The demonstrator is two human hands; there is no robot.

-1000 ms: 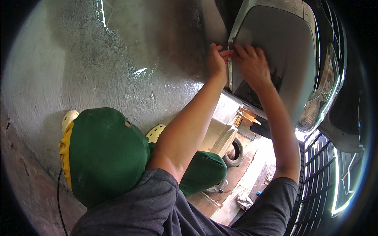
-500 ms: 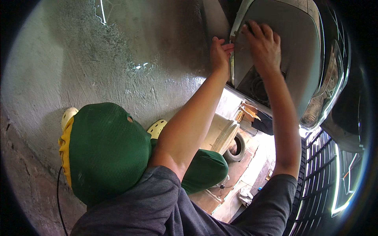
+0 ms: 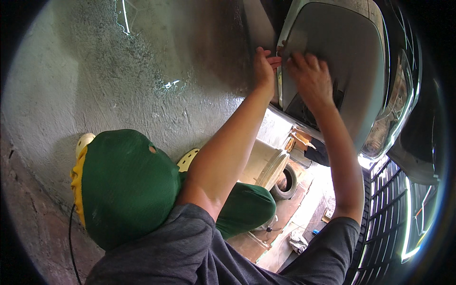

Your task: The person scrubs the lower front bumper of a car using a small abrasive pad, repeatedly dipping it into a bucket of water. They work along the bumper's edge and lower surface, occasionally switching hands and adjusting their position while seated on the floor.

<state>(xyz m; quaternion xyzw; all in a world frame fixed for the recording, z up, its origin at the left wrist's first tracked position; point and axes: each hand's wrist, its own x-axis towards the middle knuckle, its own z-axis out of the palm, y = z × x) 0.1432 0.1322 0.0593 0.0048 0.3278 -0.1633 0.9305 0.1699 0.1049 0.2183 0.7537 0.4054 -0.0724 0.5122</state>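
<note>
A matte grey car bumper section (image 3: 354, 52) with a pale, shiny edge fills the upper right. My right hand (image 3: 311, 83) presses on its grey face, fingers bunched and blurred; whatever lies beneath the fingertips cannot be made out. Beside the bumper's left edge is my left hand (image 3: 264, 66), its visible fingers stretched out and touching that edge. Below my right hand a dark recess (image 3: 301, 107) in the bumper is partly covered by the wrist.
The headlight (image 3: 392, 102) and dark glossy bodywork lie right of the bumper. Beneath my arms are a pale bucket (image 3: 268, 164), a tyre (image 3: 290, 183) and cardboard (image 3: 301, 137). A slatted metal gate (image 3: 382, 204) stands at lower right; rough concrete (image 3: 142, 80) spreads left.
My right hand has slid down and slightly left across the grey face, toward my left hand. The left hand stays at the edge.
</note>
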